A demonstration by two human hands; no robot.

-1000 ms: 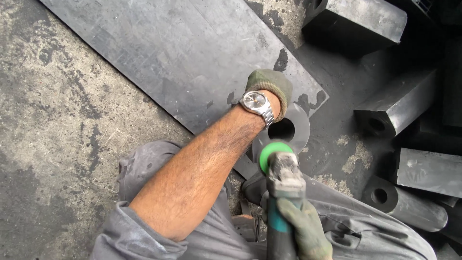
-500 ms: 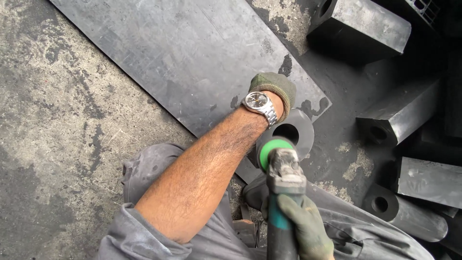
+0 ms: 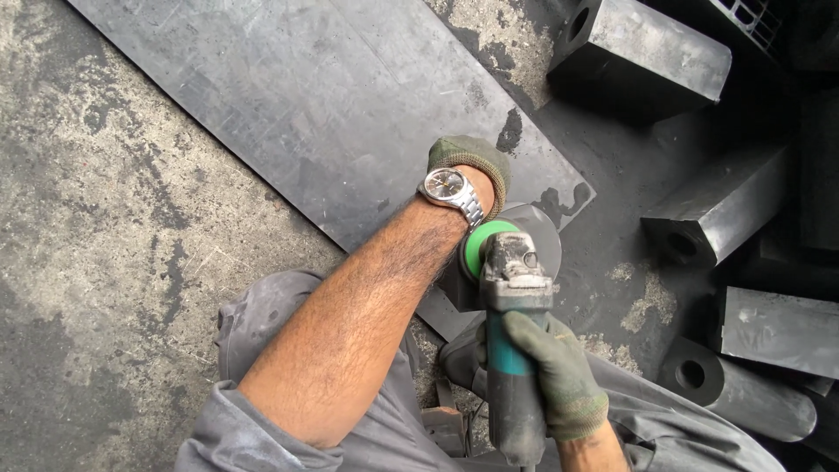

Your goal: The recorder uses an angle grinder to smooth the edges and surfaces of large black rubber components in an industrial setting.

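Closest to me, my right hand (image 3: 555, 376), in a grey-green work glove, is wrapped tight around the teal body of an angle grinder (image 3: 511, 350); the fingers close fully over the handle, so the tool sits firmly in that grip. The grinder points away from me, its grey gear head and green disc (image 3: 479, 245) at the far end, well ahead of the gloved fingers. Grey trousers (image 3: 367, 428) fill the bottom of the view beneath both arms.

My left arm crosses diagonally from the lower left, bare to the wrist, with a steel wristwatch (image 3: 450, 192). The left hand (image 3: 472, 162), also gloved, bends down past the watch and presses on a dark round rubber piece (image 3: 535, 229) that lies just beyond the green disc. I cannot tell how far that hand is closed, since the fingers are hidden behind the wrist. The disc sits right against the near edge of the round piece, between my two hands.

Under and beyond the left hand lies a large flat dark rubber sheet (image 3: 306, 96), spread at an angle over the stained concrete floor (image 3: 87, 218). Farther right, well apart from the hands, black rubber blocks (image 3: 647, 52) with bored holes and a thick black tube (image 3: 743, 393) lie about.
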